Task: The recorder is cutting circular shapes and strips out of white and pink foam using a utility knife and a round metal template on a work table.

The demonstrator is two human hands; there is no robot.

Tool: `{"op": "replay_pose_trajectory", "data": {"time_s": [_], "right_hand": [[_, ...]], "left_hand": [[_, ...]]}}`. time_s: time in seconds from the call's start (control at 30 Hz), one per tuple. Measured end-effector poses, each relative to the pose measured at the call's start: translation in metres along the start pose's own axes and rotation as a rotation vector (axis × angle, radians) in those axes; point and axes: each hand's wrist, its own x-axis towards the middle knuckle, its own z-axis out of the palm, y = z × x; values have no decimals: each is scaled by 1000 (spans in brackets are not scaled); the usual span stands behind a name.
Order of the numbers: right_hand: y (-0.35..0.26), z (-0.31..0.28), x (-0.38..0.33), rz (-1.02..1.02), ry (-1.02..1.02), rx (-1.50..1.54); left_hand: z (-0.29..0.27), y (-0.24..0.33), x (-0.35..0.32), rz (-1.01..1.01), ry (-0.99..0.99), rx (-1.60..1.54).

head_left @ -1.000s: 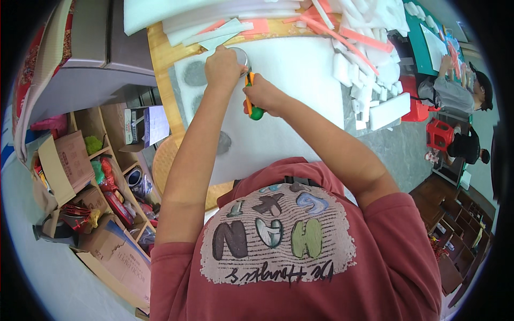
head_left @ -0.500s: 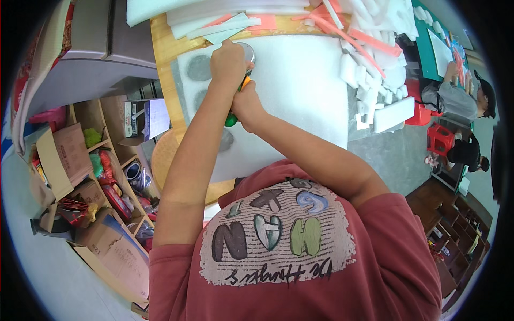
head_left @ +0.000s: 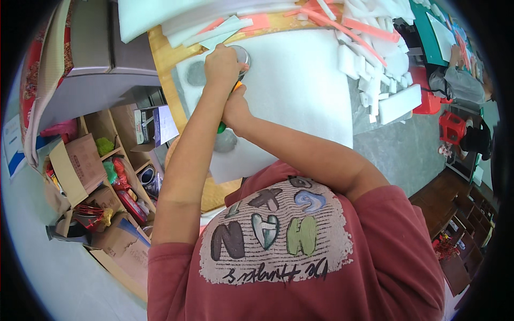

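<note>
A white foam sheet [head_left: 300,80] lies flat on the wooden table in front of me. Over its far left part, my left hand [head_left: 222,67] is closed at the edge of a round, silvery disc-like piece [head_left: 242,55], its thumb against it. My right hand [head_left: 237,109], just nearer and crossing close to the left forearm, is wrapped round a handled tool [head_left: 239,85] with orange and green parts. Its working end is hidden by the hands. Grey round holes or patches [head_left: 196,72] show in the sheet beside my left hand, and another round patch [head_left: 225,141] below my right hand.
Foam offcuts [head_left: 369,75] and pink strips [head_left: 369,29] pile up at the right. Thick white foam [head_left: 155,18] and thin strips lie along the far edge. Shelves with boxes [head_left: 80,166] stand at left. People sit by red stools [head_left: 452,127] at far right.
The view has shifted slightly. Both hands stay at the disc on the foam sheet, and less of the tool's green end shows below my right hand.
</note>
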Motion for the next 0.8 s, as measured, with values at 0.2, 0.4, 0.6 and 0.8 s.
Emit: {"op": "replay_pose_trajectory", "data": {"time_s": [0.2, 0.4, 0.6, 0.8], "right_hand": [[8, 4, 0, -101, 33, 114], [15, 7, -6, -159, 67, 359], [9, -82, -64, 91, -155, 521], [-69, -187, -65, -320, -133, -290]], "left_hand": [[1, 3, 1, 24, 16, 4], [2, 2, 1, 18, 70, -33], [5, 16, -7, -50, 77, -66], [18, 52, -23, -234, 273, -21]]}}
